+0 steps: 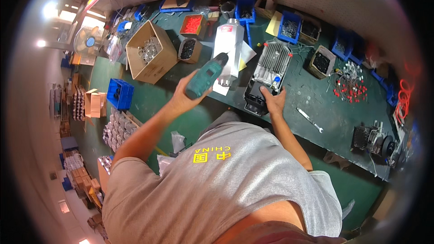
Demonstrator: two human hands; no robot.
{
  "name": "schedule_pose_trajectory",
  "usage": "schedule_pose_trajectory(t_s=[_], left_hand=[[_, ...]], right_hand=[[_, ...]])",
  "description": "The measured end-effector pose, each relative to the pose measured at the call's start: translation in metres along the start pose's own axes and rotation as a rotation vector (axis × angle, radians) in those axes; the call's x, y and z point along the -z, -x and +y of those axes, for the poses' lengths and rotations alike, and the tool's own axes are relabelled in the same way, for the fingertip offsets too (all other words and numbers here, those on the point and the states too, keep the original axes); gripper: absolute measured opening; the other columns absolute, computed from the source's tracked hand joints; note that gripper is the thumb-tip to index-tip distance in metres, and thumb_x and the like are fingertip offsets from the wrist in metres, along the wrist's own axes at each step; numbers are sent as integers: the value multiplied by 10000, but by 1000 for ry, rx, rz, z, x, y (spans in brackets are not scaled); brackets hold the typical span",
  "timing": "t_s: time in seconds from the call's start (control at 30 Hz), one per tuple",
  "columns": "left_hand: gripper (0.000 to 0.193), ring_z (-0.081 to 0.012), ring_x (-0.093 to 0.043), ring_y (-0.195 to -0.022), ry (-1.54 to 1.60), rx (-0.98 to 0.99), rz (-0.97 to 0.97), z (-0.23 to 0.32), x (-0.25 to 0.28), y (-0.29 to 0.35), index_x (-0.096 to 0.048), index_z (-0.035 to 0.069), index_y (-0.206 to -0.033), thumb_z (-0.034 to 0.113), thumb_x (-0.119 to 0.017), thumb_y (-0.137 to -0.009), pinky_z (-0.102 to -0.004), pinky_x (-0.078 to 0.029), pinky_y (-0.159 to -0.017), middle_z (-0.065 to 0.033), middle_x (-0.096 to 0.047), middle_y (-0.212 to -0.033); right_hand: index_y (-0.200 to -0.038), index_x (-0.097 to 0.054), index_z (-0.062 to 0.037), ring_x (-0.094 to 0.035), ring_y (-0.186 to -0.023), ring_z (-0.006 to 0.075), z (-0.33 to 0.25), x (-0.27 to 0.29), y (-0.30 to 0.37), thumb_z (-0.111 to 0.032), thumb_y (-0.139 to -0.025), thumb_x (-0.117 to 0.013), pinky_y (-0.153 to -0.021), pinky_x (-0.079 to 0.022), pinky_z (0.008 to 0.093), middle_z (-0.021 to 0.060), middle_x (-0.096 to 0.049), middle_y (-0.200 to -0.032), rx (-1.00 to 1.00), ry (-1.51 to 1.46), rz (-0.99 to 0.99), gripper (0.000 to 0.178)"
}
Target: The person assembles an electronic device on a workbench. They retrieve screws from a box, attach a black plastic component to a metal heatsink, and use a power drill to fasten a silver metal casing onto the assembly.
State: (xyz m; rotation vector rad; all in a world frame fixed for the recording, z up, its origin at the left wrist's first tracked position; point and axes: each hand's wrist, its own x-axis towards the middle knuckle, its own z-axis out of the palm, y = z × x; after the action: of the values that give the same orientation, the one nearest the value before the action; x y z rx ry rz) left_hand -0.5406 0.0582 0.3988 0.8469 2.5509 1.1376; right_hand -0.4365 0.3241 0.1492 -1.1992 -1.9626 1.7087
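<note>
Drill [204,80], which was green with a dark front end, was in the left hand [183,94], and the fingers of this hand were closed around its handle. The drill was above the near edge of the desk [334,113], and its front end overlapped in view a silver housing [227,47] (I could not tell if it touched it). The right hand [274,102] was partly open at the finned metal unit [275,58], with its thumb laid on the black part [257,99] at the near end of this unit; I could not tell how firmly it held. The finned unit lay on the desk, to the right of the silver housing and just beside it. Further right, a wrench [310,120] lay on the desk, and beyond it there was a bunch of red-tipped pieces [350,86]. To the left stood a cardboard box [158,65] with metal pieces inside, and near it were a small box of red pieces [192,25] and a box of black pieces [189,50]. Blue bins [289,27] stood along the far side.
</note>
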Motion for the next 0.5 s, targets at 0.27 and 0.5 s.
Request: schedule_pose_trajectory(t_s=[0.27, 0.5], left_hand=[[654, -405, -611, -1128, -490, 408, -9, -215, -31, 50, -517, 57, -1315, 97, -805, -729, -482, -483, -957, -205, -661, -1180], [578, -339, -553, -1191, -589, 303, -136, -321, -47, -21, -519, 85, -1304, -4, -651, -749, -463, -406, -1005, -143, -621, -1208]], right_hand=[[-1475, -361, 115, -495, -1315, 350, -20, -5, 8, -368, -715, -917, -1131, -365, 407, 272, -507, -1413, 15, -11, -60, 1058], [-1492, -387, 77, -443, -1365, 350, -22, -2, 14, -407, -765, -874, -1147, -341, 432, 248, -460, -1483, -100, 195, 80, 999]])
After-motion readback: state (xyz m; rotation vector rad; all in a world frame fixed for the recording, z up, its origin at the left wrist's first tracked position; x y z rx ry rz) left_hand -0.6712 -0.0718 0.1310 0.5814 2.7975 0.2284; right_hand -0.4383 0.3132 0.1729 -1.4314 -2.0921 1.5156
